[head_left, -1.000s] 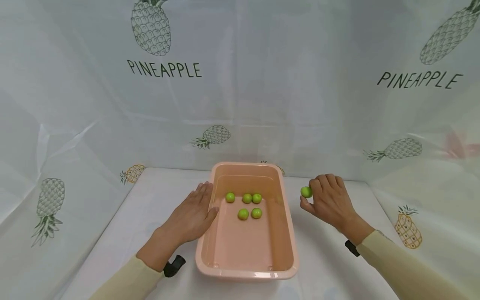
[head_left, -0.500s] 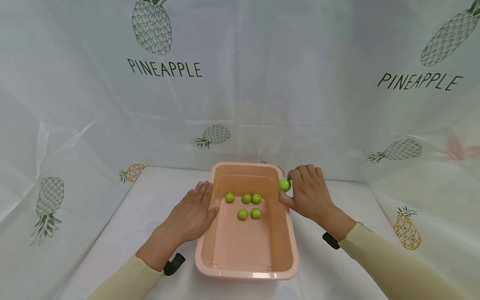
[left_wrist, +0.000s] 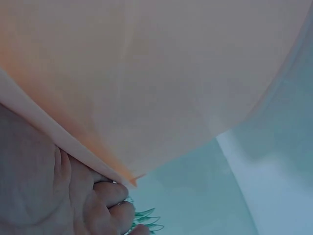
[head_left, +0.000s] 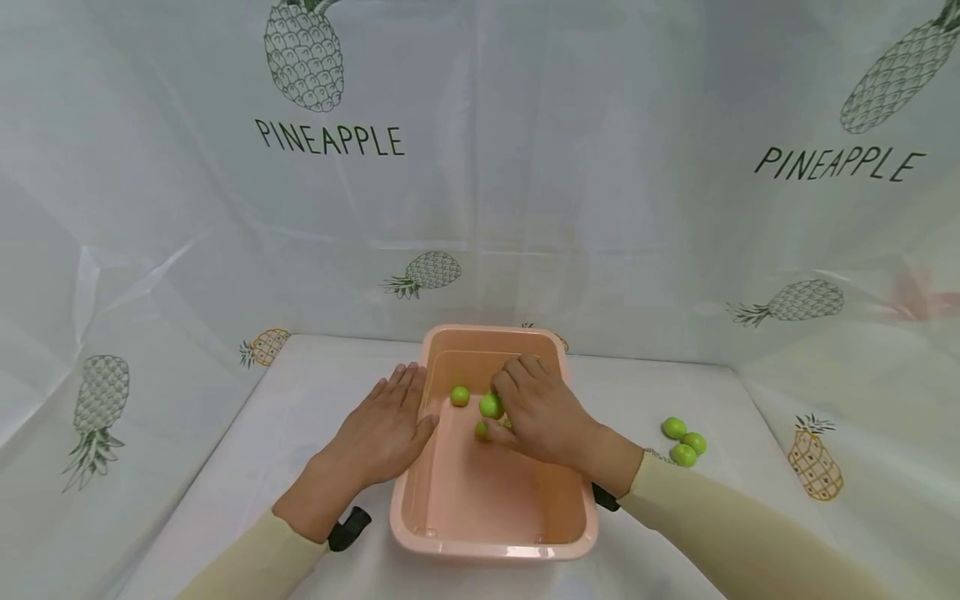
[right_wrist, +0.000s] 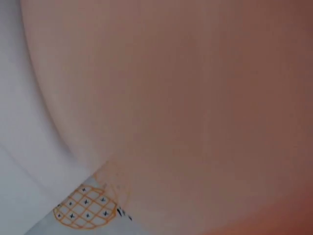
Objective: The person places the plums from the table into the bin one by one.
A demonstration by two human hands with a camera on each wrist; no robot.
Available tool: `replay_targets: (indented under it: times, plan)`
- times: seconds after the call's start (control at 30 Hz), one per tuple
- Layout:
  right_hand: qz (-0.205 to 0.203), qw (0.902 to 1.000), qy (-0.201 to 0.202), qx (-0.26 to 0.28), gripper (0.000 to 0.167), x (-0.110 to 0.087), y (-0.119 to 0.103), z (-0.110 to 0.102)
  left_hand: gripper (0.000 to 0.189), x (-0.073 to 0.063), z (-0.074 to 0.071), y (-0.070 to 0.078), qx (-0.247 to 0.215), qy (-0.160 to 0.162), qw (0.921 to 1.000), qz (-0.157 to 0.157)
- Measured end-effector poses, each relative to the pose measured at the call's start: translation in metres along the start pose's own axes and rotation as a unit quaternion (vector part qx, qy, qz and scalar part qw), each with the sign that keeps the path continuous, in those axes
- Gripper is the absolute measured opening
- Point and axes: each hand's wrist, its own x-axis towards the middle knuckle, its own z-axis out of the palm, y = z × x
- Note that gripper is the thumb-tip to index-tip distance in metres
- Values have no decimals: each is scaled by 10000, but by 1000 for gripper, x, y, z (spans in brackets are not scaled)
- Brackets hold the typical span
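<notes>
The right hand (head_left: 546, 414) has carried its green ball (head_left: 491, 406) inward over the pink tub (head_left: 483, 504)

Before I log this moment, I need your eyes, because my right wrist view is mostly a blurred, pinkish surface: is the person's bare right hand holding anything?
Observer: Yes. In the head view, the right hand pinches a small round green fruit over the rectangular peach plastic tub.
Operator: And the other hand?
Observer: The bare left hand rests with its fingers straight along the tub's left rim.
Operator: Does anything green lie outside the tub?
Observer: Yes, three similar green fruits show in a group on the white table, just beyond the cream-sleeved right forearm.
</notes>
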Motion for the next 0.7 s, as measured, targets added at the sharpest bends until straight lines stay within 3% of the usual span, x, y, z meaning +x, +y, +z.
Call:
replay_targets:
  times: [0.23, 0.43, 0.7]
  plan:
    - [-248, 9990, -261, -264, 30, -2, -12, 15, 75, 1, 1, 0, -63, 8, 10000, 21]
    - [-215, 9984, -378, -350, 28, -3, -15, 19, 76, 1, 2, 0, -157, 3, 9999, 37]
    - [43, 9967, -749, -312, 41, -2, -16, 17, 75, 1, 2, -2, -192, 7, 9998, 63]
